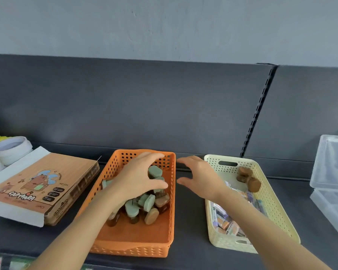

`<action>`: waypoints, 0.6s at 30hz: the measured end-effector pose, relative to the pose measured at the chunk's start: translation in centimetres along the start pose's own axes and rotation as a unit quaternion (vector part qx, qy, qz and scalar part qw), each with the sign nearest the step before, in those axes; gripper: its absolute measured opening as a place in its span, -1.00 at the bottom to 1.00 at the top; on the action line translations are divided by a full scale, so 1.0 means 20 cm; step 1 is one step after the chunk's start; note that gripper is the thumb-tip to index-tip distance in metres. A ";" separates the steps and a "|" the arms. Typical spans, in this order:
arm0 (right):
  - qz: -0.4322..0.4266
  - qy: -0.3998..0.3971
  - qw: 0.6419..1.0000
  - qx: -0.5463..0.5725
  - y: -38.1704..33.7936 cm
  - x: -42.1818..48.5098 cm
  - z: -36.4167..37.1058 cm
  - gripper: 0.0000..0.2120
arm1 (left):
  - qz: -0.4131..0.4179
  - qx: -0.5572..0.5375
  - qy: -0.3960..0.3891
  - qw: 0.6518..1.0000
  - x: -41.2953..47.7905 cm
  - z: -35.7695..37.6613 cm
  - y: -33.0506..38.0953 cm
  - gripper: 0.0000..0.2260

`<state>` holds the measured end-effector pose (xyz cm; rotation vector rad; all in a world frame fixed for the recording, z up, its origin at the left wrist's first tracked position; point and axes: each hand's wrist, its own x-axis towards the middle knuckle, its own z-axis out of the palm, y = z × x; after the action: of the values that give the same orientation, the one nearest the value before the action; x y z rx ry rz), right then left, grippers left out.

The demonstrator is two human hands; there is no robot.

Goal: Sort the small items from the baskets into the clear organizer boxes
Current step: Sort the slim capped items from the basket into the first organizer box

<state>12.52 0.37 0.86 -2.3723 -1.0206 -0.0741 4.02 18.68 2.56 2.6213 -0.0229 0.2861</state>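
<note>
From my end the sorting looks barely begun. The orange basket (pixel 129 248) at 6 o'clock holds a heap of small green-capped and tan-capped pieces (pixel 132 208). The cream basket (pixel 277 211) at 4 o'clock holds a few brown round pieces (pixel 248 179) at its far end and a layer of small packets (pixel 225 223). The clear organizer boxes (pixel 332 164) sit well apart at 3 o'clock, cut by the frame edge. I see nothing sorted into them, though their walls are too hazy to be sure. So nearly all the work appears to be left.

My left hand (pixel 139 180) arches over the orange basket's heap. One green-capped piece (pixel 155 171) lies in the gap between thumb and fingers, and I cannot tell whether it is pinched or only framed. My right hand (pixel 199 178) hovers between the two baskets, fingers spread wide and holding nothing.

Everything rests on a dark grey shelf (pixel 189 221) with a matching back panel (pixel 144 104), a slotted upright (pixel 258 112) at 1 o'clock and a pale grey wall (pixel 164 26) above. A flat capybara-printed box (pixel 37 184) lies at 8 o'clock, with white tape rolls (pixel 10 148) beyond it at 9 o'clock
</note>
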 end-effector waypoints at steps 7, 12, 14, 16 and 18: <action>0.119 0.029 0.992 -0.027 0.27 -0.21 -0.16 -0.49 | 0.047 -0.015 -0.043 0.998 0.16 0.22 0.25 -0.37; 0.182 0.042 0.982 -0.029 0.45 -0.32 -0.27 -0.53 | 0.087 -0.020 -0.085 0.992 0.32 0.41 0.41 -0.43; 0.198 0.047 0.979 -0.023 0.52 -0.35 -0.31 -0.63 | 0.094 -0.022 -0.104 0.990 0.38 0.50 0.48 -0.44; 0.209 0.058 0.976 -0.021 0.58 -0.38 -0.34 -0.74 | 0.096 -0.019 -0.123 0.988 0.45 0.57 0.53 -0.45; 0.210 0.075 0.975 -0.010 0.64 -0.39 -0.37 -0.77 | 0.093 -0.012 -0.144 0.985 0.51 0.64 0.57 -0.45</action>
<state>16.91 -15.73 -0.85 -2.5050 -0.4369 -0.1032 15.78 3.00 -0.80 2.6183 -0.3683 -0.0339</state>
